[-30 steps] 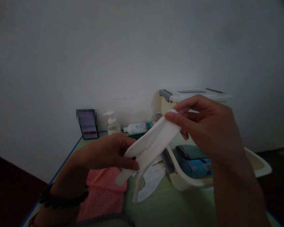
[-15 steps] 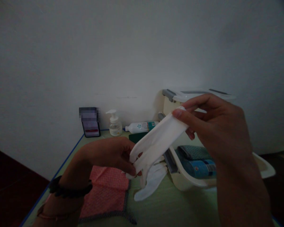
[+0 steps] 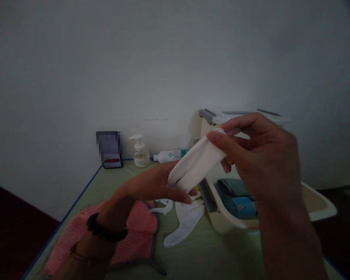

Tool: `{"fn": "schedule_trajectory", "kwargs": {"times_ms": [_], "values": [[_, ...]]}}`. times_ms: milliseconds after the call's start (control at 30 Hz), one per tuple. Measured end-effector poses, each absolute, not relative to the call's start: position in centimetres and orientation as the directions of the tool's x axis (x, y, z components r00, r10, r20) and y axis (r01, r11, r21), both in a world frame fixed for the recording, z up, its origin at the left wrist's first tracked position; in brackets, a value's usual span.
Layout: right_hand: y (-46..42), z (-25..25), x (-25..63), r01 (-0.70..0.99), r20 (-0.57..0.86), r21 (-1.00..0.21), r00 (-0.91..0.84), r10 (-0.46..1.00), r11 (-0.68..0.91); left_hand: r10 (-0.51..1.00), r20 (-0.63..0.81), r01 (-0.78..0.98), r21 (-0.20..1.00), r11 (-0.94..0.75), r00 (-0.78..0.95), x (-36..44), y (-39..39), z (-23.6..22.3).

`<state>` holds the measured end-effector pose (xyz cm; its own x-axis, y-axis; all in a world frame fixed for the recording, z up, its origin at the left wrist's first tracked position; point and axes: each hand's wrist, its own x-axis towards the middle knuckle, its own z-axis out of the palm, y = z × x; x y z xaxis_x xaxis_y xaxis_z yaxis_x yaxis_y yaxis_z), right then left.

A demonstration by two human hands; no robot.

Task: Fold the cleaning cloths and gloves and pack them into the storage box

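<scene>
A white fabric glove is held slantwise in the air between my hands. My right hand pinches its upper end between thumb and fingers. At the lower end, my left hand is closed around the glove, with the thumb in front below it and the other fingers mostly hidden behind the fabric. The glove's fingers do not hang free; its lower end looks folded over. Another white glove lies on the green tabletop beneath, beside a pink cloth with a grey edging.
A cream bin with its lid raised holds a blue-labelled bottle and a grey-green cloth. Along the wall are a phone, a pump bottle and a white bottle lying down. A small white piece lies by the pink cloth.
My left hand has moved right and upward along the glove. The glove's dangling fingers have gone from view, so it looks shorter. My right hand keeps its pinch, shifted slightly left.
</scene>
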<state>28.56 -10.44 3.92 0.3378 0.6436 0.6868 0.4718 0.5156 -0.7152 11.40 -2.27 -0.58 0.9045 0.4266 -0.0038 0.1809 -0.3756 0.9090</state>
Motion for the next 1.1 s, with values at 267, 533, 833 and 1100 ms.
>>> {"fn": "schedule_trajectory", "kwargs": {"times_ms": [267, 533, 833, 1100], "values": [[-10.5, 4.2, 30.3, 0.508, 0.73, -0.679, 0.385, 0.565, 0.53, 0.483, -0.056, 0.287, 0.862, -0.418, 0.874, 11.0, -2.3, 0.2], [-10.4, 4.3, 30.7, 0.514, 0.717, -0.691, 0.4, 0.571, 0.507, 0.312, -0.237, 0.306, 0.932, -0.194, 0.92, 9.7, -1.7, -0.3], [-10.2, 3.9, 30.6, 0.525, 0.736, -0.67, 0.375, 0.564, 0.525, 0.304, -0.233, 0.304, 0.928, -0.215, 0.924, 8.4, -0.8, -0.6], [-10.2, 3.8, 30.0, 0.557, 0.699, -0.685, 0.32, 0.639, 0.47, 0.278, -0.203, 0.297, 0.884, -0.36, 0.939, 8.1, 0.0, -0.8]]}}
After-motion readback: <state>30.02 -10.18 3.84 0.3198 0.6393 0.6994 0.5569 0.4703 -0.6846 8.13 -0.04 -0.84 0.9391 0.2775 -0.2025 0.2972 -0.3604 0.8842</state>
